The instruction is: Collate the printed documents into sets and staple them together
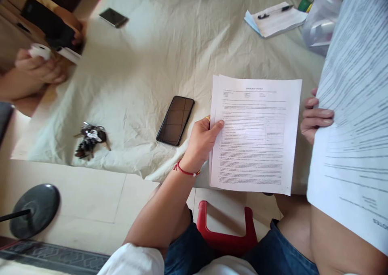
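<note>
Phone [175, 120], keys [90, 139] (left of it) flank papers [256, 135].

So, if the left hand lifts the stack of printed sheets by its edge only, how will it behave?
The stack of printed sheets would probably droop, being thin loose paper. The sheets may fan apart: their left edges already sit offset under the left hand.

Left hand [202, 139]: forearm extended forward, red string bracelet [185, 171] on wrist, thumb pressed flat, fingers curled under. Right hand [315, 117]: raised, fingers curled, pinching, mostly hidden.
</note>
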`<state>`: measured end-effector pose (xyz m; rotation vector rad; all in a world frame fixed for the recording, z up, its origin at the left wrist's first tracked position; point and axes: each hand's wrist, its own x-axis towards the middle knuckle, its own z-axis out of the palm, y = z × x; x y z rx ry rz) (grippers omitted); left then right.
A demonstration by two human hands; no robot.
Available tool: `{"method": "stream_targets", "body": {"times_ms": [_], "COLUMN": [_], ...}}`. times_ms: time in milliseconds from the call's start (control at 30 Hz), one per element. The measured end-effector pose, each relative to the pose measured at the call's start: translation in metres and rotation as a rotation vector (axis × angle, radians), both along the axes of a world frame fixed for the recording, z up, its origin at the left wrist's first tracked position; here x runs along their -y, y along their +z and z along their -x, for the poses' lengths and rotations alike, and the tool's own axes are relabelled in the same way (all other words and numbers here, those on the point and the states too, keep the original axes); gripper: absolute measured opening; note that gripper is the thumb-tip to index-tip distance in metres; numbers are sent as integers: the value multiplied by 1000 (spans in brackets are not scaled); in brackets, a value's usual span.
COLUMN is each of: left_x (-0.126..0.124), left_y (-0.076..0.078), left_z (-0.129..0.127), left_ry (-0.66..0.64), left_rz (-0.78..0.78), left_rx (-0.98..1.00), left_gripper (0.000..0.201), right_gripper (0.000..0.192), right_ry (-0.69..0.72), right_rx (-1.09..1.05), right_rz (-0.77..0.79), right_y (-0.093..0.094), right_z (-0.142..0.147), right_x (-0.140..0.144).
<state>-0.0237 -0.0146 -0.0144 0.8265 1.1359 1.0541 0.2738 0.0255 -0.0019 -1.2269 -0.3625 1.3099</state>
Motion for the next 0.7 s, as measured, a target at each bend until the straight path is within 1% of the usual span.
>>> {"method": "stream_targets", "body": {"times_ms": [67,100,233,300,367,467,533,600,667,700], "left_x": [0,0,-1,-1,0,0,0,0,0,0], "left_y": [-1,-2,-3,-3,-2,-2,-2,-2,-2,-2], "left_z": [0,0,0,-1,-1,-1,-1,0,0,0], "left_ry": [5,4,-3,-1,0,0,1,1,3,4], "left_rz": [-1,-3,-17,-19,-16,-15,-12,-11,-10,-10], "left_rx": [-9,-10,8,10,6,4,6,5,1,-1], "left_gripper": [28,28,29,29,30,30,29,30,30,30], "right_gripper": [48,48,44,42,42,45,47,45,44,43], "right_ry": [3,26,143,160,167,138,64,-61,-99,-88], "right_rx": [5,34,160,162,158,175,144,44,-45,-75], "right_rz": [10,0,-76,-92,-95,-65,12,80,84,70], "right_y": [0,-1,-16,-24,-27,-19,-7,4,8,7], "right_z": [0,-2,-19,-26,-28,-18,-6,5,9,9], "right_x": [0,0,-3,-4,-4,-2,-1,0,0,0]}}
